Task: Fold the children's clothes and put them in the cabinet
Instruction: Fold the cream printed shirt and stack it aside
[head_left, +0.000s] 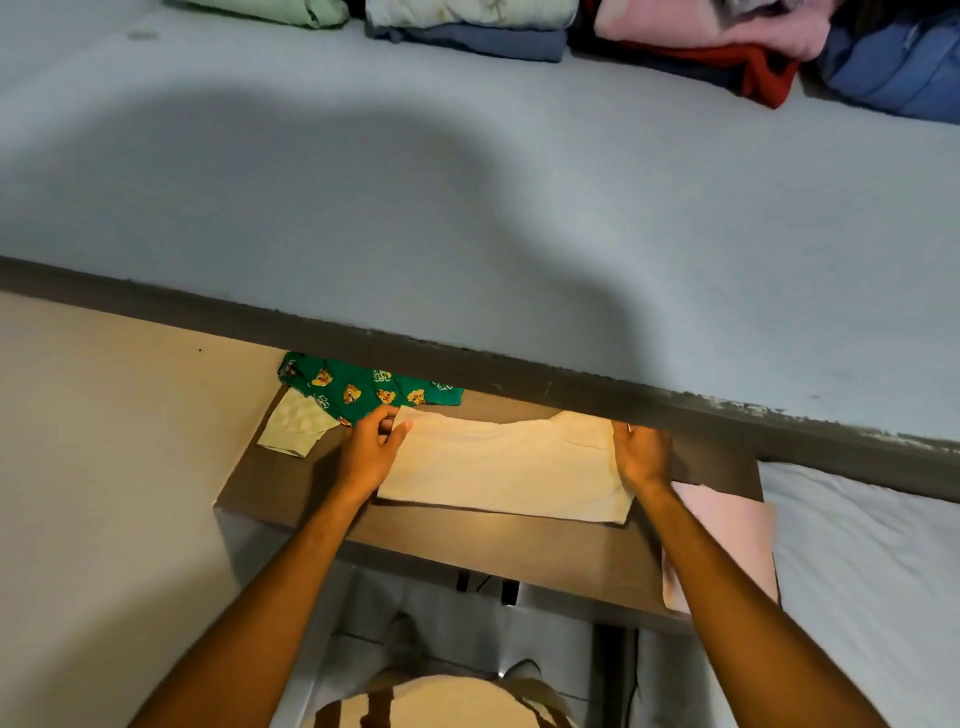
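The cream garment (506, 467) lies flat on the counter (467, 551). My left hand (371, 449) and right hand (641, 452) each hold a closed grip on its ends. Far left, a green printed piece (363, 389); folded stacks (467, 26) fill the far shelf (467, 208).

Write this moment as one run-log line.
step: folding | item: cream garment flat on brown table | left hand: gripping left edge | right hand: gripping right edge | nearby: green printed garment

Cream garment (506, 470) flat on brown table, green printed garment (363, 389) behind.
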